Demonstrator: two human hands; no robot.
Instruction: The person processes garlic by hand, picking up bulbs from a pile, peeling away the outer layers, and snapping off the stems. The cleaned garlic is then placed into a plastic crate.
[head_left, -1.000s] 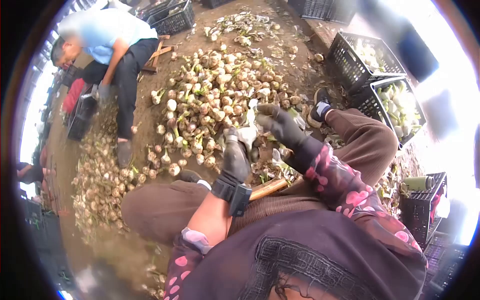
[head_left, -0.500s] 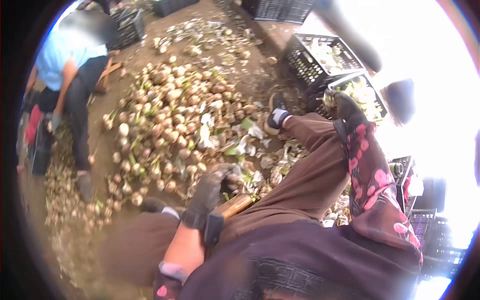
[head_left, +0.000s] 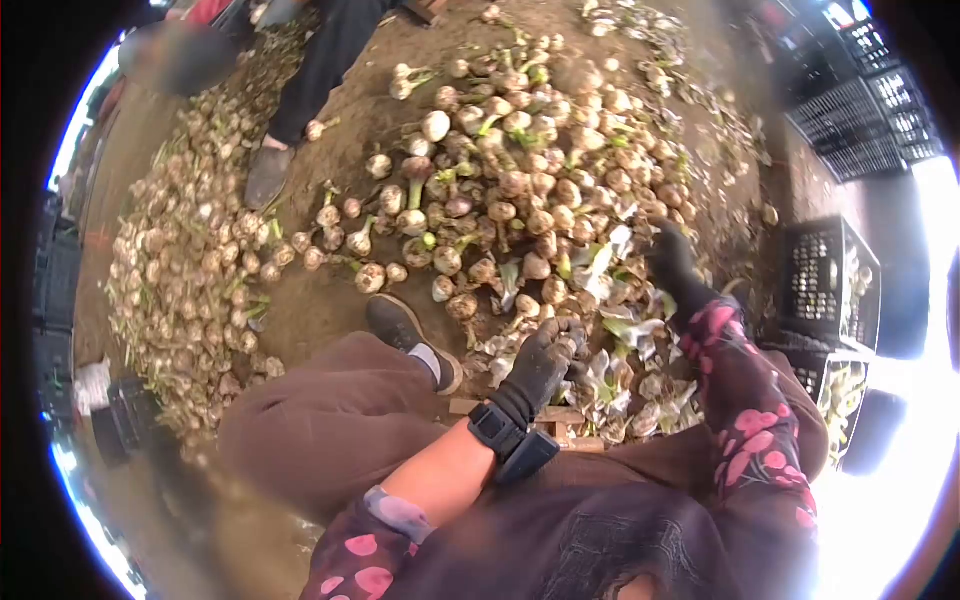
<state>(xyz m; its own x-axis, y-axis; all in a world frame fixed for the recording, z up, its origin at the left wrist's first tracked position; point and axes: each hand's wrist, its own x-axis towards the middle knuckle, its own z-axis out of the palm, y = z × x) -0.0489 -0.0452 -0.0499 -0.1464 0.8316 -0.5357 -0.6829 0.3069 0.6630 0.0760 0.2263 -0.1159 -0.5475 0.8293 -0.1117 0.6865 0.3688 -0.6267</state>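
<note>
A large heap of round pale-brown bulbs (head_left: 540, 190), like onions or garlic with short green stems, lies on the ground before me. My left hand (head_left: 545, 365), in a dark glove, is curled shut at the heap's near edge; what its fingers hold, if anything, is hidden. My right hand (head_left: 677, 265), also gloved, reaches over the heap's right side near loose peeled leaves (head_left: 635, 325). Its dark fingers are blurred, so their grip does not show. Below my left hand is a piece of wood (head_left: 575, 425) beside my leg.
Black crates with pale bulbs stand at right, one (head_left: 815, 275) behind another (head_left: 845, 390). More black crates (head_left: 850, 125) are stacked at the far right. Another bulb heap (head_left: 190, 260) spreads at left, near a co-worker's shoe (head_left: 268, 175). My own shoe (head_left: 405, 335) rests between the heaps.
The view has swung left. My right hand has moved from the crate at right to the heap's right side. My left hand stays low and curled near the heap's near edge.
</note>
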